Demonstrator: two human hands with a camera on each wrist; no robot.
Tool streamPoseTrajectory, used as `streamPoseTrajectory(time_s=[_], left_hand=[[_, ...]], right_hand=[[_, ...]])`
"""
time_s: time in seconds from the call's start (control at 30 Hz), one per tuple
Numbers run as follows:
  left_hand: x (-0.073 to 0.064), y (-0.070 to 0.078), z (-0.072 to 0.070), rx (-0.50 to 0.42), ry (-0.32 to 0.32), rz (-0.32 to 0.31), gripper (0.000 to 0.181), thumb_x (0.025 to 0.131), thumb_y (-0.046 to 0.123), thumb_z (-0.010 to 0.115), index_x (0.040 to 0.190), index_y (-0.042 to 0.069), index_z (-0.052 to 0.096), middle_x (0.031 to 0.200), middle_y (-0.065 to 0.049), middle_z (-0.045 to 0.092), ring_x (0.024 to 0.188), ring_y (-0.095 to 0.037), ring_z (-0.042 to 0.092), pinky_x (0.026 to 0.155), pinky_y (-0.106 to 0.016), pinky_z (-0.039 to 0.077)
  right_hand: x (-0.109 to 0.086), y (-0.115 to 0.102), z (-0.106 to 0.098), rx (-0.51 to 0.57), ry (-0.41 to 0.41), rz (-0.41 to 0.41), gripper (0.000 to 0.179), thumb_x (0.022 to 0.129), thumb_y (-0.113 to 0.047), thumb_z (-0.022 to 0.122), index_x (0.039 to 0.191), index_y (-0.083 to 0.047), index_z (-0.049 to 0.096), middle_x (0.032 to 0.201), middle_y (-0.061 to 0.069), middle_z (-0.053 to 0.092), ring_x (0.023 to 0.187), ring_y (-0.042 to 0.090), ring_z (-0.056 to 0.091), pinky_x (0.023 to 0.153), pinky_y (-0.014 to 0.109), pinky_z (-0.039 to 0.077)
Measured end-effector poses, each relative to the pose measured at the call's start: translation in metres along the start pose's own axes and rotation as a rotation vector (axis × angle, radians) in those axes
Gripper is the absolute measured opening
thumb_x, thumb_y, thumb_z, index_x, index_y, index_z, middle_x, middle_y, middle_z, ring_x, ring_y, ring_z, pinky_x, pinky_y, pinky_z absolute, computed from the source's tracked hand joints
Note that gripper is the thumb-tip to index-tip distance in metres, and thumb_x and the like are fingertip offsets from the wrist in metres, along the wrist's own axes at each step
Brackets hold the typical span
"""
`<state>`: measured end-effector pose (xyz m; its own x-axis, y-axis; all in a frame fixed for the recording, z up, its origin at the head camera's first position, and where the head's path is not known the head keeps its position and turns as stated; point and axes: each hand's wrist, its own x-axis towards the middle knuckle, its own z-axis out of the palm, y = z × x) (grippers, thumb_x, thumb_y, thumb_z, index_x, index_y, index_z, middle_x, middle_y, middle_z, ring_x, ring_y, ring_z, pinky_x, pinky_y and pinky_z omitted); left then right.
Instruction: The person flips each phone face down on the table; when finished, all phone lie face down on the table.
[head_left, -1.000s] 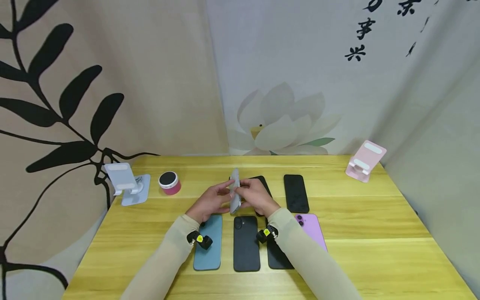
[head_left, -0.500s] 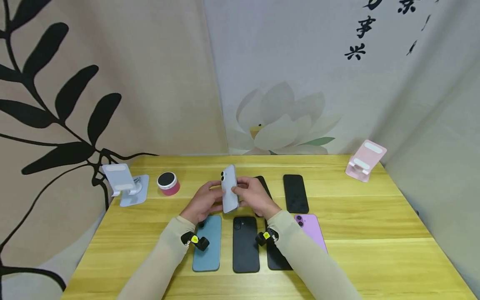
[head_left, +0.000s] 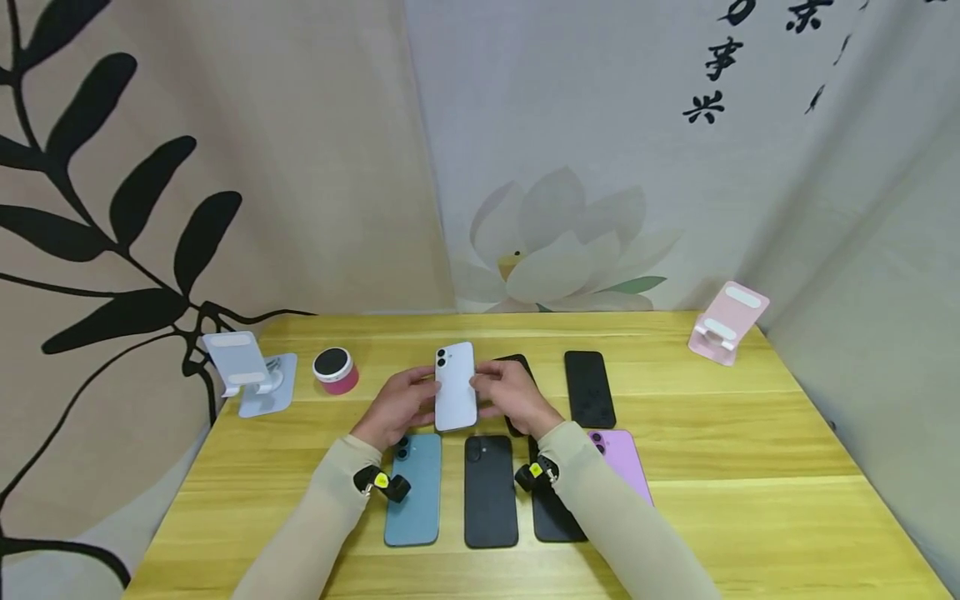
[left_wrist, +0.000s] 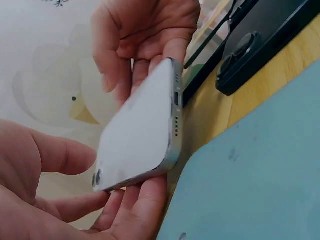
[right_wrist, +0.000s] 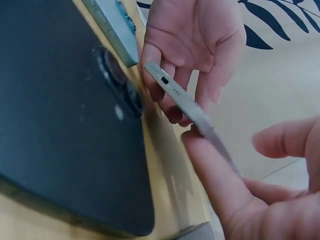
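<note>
A white smartphone is held between both hands, its back facing the head camera and its two camera lenses at the top left. My left hand holds its left long edge. In the left wrist view, bent fingers lie under the phone and the thumb is at its edge. Along the opposite edge is my right hand. The right wrist view shows a finger under the phone's side, with the thumb raised apart from it. The charging port end of the phone points toward the wrists.
In front lie a teal phone, a dark phone, another dark phone partly under the right sleeve, and a purple phone. Behind are a black phone, a blue-grey stand, a pink jar and a pink stand.
The white phone has turned from edge-on to back facing the head camera, moving slightly left and lower. The left hand has shifted a little left with it; both hands stay at its sides.
</note>
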<state>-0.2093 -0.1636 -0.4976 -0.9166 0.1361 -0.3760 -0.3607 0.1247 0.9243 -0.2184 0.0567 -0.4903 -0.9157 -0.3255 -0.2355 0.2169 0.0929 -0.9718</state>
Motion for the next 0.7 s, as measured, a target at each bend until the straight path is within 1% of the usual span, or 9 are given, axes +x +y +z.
streamPoseTrajectory(time_s=[0.1, 0.17, 0.33, 0.43, 0.5, 0.6, 0.7], left_hand=[[-0.001, 0.001, -0.001, 0.017, -0.004, -0.007, 0.054, 0.110, 0.022, 0.057, 0.159, 0.005, 0.044, 0.153, -0.020, 0.054, 0.130, -0.034, 0.062, 0.096, -0.040, 0.063], [-0.002, 0.000, -0.001, 0.033, -0.004, -0.005, 0.053, 0.110, 0.023, 0.057, 0.158, 0.003, 0.045, 0.153, -0.021, 0.054, 0.132, -0.035, 0.062, 0.098, -0.041, 0.063], [-0.003, -0.001, -0.002, 0.038, 0.008, 0.000, 0.051, 0.110, 0.023, 0.056, 0.155, 0.000, 0.048, 0.153, -0.022, 0.055, 0.135, -0.035, 0.060, 0.102, -0.044, 0.060], [-0.005, 0.000, -0.002, 0.026, 0.016, 0.000, 0.052, 0.110, 0.022, 0.056, 0.155, -0.001, 0.048, 0.156, -0.022, 0.053, 0.140, -0.036, 0.056, 0.109, -0.048, 0.055], [-0.007, 0.002, -0.002, 0.027, 0.021, 0.008, 0.053, 0.110, 0.022, 0.055, 0.156, -0.002, 0.046, 0.158, -0.023, 0.050, 0.144, -0.037, 0.053, 0.114, -0.052, 0.051], [-0.013, 0.002, -0.001, 0.053, 0.036, 0.024, 0.055, 0.110, 0.021, 0.056, 0.158, -0.003, 0.043, 0.160, -0.024, 0.048, 0.145, -0.039, 0.051, 0.117, -0.056, 0.047], [-0.018, 0.003, 0.000, 0.094, 0.043, 0.033, 0.056, 0.110, 0.022, 0.056, 0.158, -0.003, 0.042, 0.160, -0.024, 0.047, 0.145, -0.039, 0.051, 0.118, -0.056, 0.045]], right_hand=[[-0.001, 0.002, 0.000, -0.023, -0.006, 0.015, 0.056, 0.107, -0.019, 0.060, 0.155, 0.006, 0.045, 0.142, 0.027, 0.062, 0.113, 0.034, 0.074, 0.083, 0.045, 0.066], [-0.002, 0.002, 0.001, -0.042, -0.002, 0.028, 0.058, 0.107, -0.021, 0.061, 0.155, 0.007, 0.044, 0.143, 0.026, 0.061, 0.115, 0.034, 0.073, 0.084, 0.044, 0.066], [-0.006, 0.004, 0.003, -0.081, -0.006, 0.026, 0.060, 0.106, -0.025, 0.062, 0.155, 0.007, 0.045, 0.147, 0.025, 0.059, 0.125, 0.037, 0.067, 0.087, 0.043, 0.066], [-0.007, 0.005, 0.005, -0.088, -0.018, 0.006, 0.061, 0.106, -0.025, 0.061, 0.154, 0.008, 0.045, 0.149, 0.027, 0.057, 0.130, 0.040, 0.064, 0.088, 0.044, 0.065], [-0.009, 0.004, 0.007, -0.084, -0.025, 0.008, 0.061, 0.106, -0.025, 0.062, 0.155, 0.008, 0.044, 0.151, 0.027, 0.055, 0.133, 0.040, 0.062, 0.090, 0.044, 0.065], [-0.011, 0.003, 0.011, -0.094, -0.028, 0.005, 0.063, 0.106, -0.025, 0.062, 0.156, 0.008, 0.042, 0.154, 0.028, 0.052, 0.135, 0.040, 0.061, 0.091, 0.043, 0.065], [-0.012, 0.003, 0.014, -0.123, -0.013, 0.009, 0.063, 0.106, -0.025, 0.064, 0.157, 0.006, 0.043, 0.156, 0.027, 0.051, 0.136, 0.038, 0.061, 0.092, 0.042, 0.064]])
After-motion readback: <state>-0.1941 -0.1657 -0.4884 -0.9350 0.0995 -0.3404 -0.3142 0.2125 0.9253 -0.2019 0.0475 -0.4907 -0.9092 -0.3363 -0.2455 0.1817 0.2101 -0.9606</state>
